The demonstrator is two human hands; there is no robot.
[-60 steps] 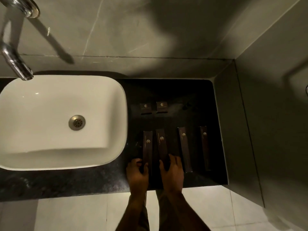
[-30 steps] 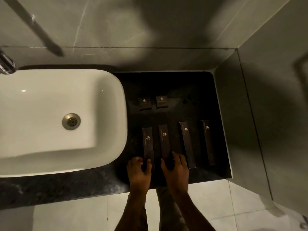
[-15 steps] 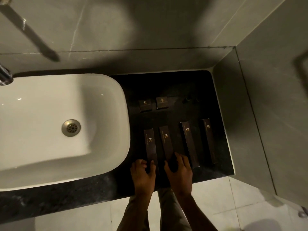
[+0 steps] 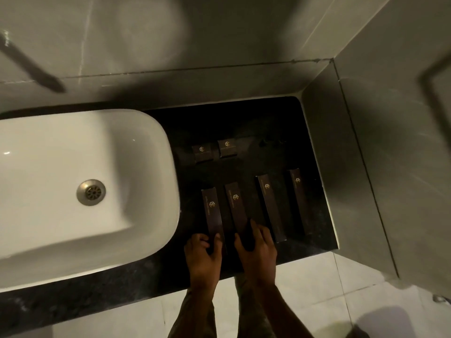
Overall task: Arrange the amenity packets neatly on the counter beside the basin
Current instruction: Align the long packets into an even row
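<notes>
On the dark surface [image 4: 314,242], left hand [image 4: 203,258] and right hand [image 4: 256,252] each pinching a long box's near end [image 4: 211,211] [image 4: 238,208]. Probably light, stiff, slidey cardboard, so best nudged from the ends.

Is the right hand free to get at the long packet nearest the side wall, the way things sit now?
Probably yes. The right hand rests on the second long packet, and the packet nearest the wall lies flat and uncovered two places over. Only the third long packet lies between, low on the counter.

Four long packets [image 4: 269,203], two small square packets [image 4: 227,148], one basin [image 4: 151,132], two hands [image 4: 256,250].
</notes>
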